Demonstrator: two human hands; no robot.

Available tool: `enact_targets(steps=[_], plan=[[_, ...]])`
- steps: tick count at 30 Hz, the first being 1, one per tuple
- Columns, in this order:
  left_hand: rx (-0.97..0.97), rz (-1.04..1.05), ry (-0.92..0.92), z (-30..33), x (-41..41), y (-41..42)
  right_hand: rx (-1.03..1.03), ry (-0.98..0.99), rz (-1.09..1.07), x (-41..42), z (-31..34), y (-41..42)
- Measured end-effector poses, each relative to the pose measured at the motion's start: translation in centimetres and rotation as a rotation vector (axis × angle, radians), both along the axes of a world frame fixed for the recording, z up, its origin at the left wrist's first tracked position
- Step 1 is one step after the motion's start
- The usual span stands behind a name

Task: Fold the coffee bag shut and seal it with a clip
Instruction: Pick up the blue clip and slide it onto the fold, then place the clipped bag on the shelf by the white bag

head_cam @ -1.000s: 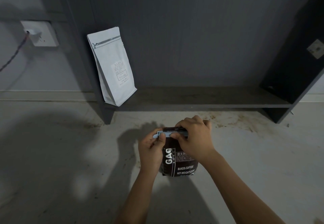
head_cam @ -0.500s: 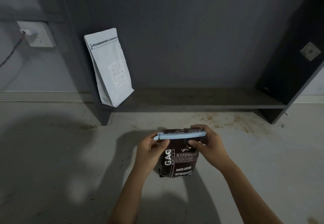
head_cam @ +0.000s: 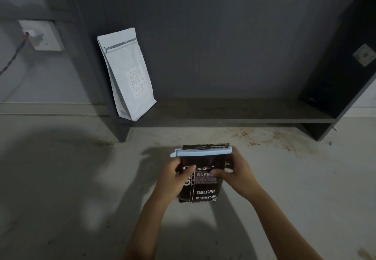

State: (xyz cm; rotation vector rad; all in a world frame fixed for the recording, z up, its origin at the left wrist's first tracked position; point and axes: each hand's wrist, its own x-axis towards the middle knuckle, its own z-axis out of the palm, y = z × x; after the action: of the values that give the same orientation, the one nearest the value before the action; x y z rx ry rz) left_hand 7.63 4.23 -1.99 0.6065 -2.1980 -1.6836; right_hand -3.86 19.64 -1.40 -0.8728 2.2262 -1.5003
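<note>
A dark coffee bag (head_cam: 203, 186) with white print stands upright on the pale floor. A light blue clip (head_cam: 201, 152) runs across its folded top, with a strip of the bag's edge sticking out above it. My left hand (head_cam: 175, 178) grips the bag's left side, thumb on the front. My right hand (head_cam: 234, 174) holds the right side, fingers pressed on the front below the clip. Neither hand touches the clip.
A white coffee bag (head_cam: 127, 74) leans at the left end of a low dark shelf (head_cam: 234, 115). A wall socket (head_cam: 41, 35) with a cable is at the far left. Brown stains mark the floor (head_cam: 274, 137) in front of the shelf.
Both hands slid down from the clip to the sides of the bag. The clip now sits closed along the whole top. The bag has risen slightly and faces me more squarely.
</note>
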Motion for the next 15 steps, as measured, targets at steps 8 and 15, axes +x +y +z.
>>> enact_targets(steps=[8, 15], plan=[[0.133, -0.183, -0.165, -1.4, 0.7, -1.2, 0.253, -0.096, 0.113, 0.0, -3.0, -0.1], [0.011, -0.071, -0.049, -0.3, 0.1, -3.5, 0.133, -0.007, 0.085, -0.9, -1.2, -1.9]])
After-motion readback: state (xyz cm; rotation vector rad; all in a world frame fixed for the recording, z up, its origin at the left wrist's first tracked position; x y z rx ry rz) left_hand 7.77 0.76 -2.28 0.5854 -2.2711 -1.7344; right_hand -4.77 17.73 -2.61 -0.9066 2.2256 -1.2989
